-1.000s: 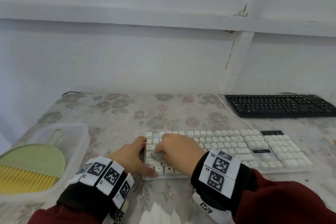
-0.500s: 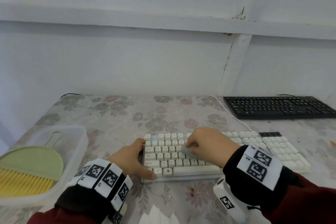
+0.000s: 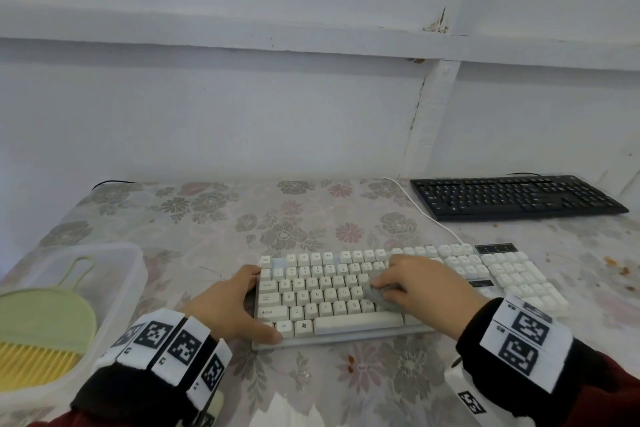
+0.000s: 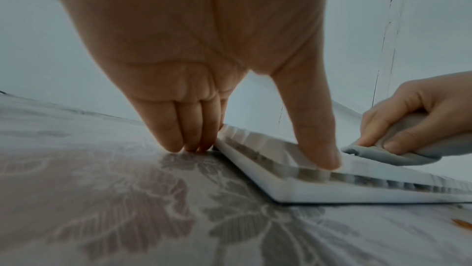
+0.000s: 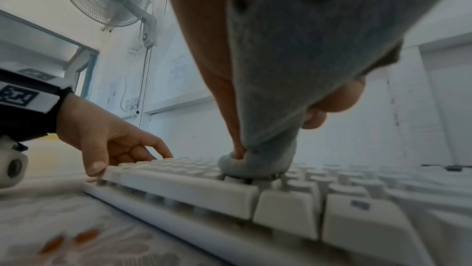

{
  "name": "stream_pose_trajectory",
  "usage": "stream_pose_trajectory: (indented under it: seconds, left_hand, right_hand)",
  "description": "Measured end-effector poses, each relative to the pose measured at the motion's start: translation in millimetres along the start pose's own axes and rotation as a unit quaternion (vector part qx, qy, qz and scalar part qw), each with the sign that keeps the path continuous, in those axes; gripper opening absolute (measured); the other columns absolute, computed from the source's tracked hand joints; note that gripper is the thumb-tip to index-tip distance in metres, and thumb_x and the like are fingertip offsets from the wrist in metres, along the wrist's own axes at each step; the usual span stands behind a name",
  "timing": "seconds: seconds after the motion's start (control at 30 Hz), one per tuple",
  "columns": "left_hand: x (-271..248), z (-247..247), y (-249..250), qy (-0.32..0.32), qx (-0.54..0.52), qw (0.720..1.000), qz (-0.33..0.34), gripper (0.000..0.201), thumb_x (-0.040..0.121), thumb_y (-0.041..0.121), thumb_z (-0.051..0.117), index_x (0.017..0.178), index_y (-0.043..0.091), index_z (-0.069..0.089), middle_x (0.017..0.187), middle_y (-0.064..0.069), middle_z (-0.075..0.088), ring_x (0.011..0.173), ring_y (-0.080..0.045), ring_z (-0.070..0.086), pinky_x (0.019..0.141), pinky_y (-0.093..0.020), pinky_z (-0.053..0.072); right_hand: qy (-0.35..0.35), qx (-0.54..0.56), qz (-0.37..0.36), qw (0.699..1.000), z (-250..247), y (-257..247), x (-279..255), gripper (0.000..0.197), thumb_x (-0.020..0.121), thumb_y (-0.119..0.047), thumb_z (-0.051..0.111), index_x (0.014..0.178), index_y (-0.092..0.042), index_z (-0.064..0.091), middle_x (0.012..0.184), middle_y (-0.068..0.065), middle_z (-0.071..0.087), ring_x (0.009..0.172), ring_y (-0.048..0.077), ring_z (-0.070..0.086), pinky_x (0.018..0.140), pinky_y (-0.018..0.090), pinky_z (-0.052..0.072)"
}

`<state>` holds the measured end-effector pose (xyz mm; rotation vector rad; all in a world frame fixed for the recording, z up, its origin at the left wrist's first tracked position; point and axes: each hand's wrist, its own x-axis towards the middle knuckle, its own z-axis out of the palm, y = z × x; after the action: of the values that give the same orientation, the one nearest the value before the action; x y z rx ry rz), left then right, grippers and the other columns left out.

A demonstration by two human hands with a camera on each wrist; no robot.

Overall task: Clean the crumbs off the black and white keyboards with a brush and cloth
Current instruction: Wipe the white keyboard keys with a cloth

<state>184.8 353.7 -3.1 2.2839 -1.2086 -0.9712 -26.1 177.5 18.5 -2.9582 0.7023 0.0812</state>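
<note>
The white keyboard [image 3: 346, 295] lies on the flowered table in front of me. My left hand [image 3: 254, 305] steadies its left end: straight fingers [image 4: 178, 139] touch the table against the side edge, and the thumb [image 4: 319, 149] presses on the front corner. My right hand [image 3: 391, 288] grips a bunched grey cloth [image 3: 377, 295] and presses it onto the middle keys [image 5: 204, 187]. The black keyboard [image 3: 512, 198] sits at the back right. A green brush with yellow bristles [image 3: 38, 333] lies in a box at the left.
The clear plastic box [image 3: 131, 274] stands at the table's left edge. The white keyboard's cable [image 3: 429, 215] runs back toward the wall beside the black keyboard. Orange crumbs [image 3: 616, 265] dot the cloth-covered table at the right. A wall rises behind the table.
My right hand has slid the grey cloth rightward along the white keyboard, from its left end to the middle keys. The left hand has stayed at the left edge.
</note>
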Motion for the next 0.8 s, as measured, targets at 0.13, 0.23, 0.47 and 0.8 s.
stream_pose_trajectory:
  seconds: [0.13,0.23,0.47,0.8]
  left_hand:
    - [0.1,0.3,0.2,0.003,0.003,1.0,-0.002,0.091,0.063,0.037,0.083,0.134,0.034,0.027,0.106,0.025,0.05,0.097,0.001,0.052,0.072,-0.009,0.036]
    - [0.9,0.6,0.5,0.005,0.001,1.0,-0.005,0.091,0.062,0.037,0.083,0.133,0.034,0.027,0.107,0.025,0.05,0.099,-0.001,0.052,0.077,-0.013,0.037]
    - [0.5,0.6,1.2,-0.001,-0.004,1.0,-0.014,0.094,0.06,0.037,0.084,0.135,0.034,0.027,0.115,0.021,0.05,0.108,-0.004,0.051,0.092,-0.02,0.038]
    - [0.9,0.6,0.5,-0.004,-0.005,1.0,-0.015,0.093,0.061,0.036,0.084,0.134,0.034,0.027,0.11,0.024,0.051,0.105,-0.003,0.053,0.086,-0.016,0.039]
  right_hand:
    - [-0.031,-0.009,0.056,0.998,-10.3,13.5,-3.4,0.032,0.081,-0.009,0.046,0.052,-0.017,0.033,0.059,0.002,0.03,0.059,0.017,0.034,0.048,0.021,0.023]
    - [-0.027,0.018,0.058,0.998,-19.9,7.9,-1.2,0.041,0.088,-0.016,0.047,0.05,-0.024,0.035,0.051,0.001,0.031,0.051,0.011,0.035,0.049,0.014,0.026]
    - [-0.008,0.101,-0.052,0.994,-10.0,-42.2,16.9,0.029,0.092,-0.021,0.047,0.069,-0.025,0.065,0.065,-0.005,0.047,0.074,0.019,0.054,0.055,0.011,0.031]
    - [-0.021,0.062,0.051,0.997,-19.2,1.2,3.9,0.041,0.092,-0.029,0.051,0.051,-0.024,0.053,0.048,-0.005,0.051,0.052,0.013,0.049,0.07,0.025,0.052]
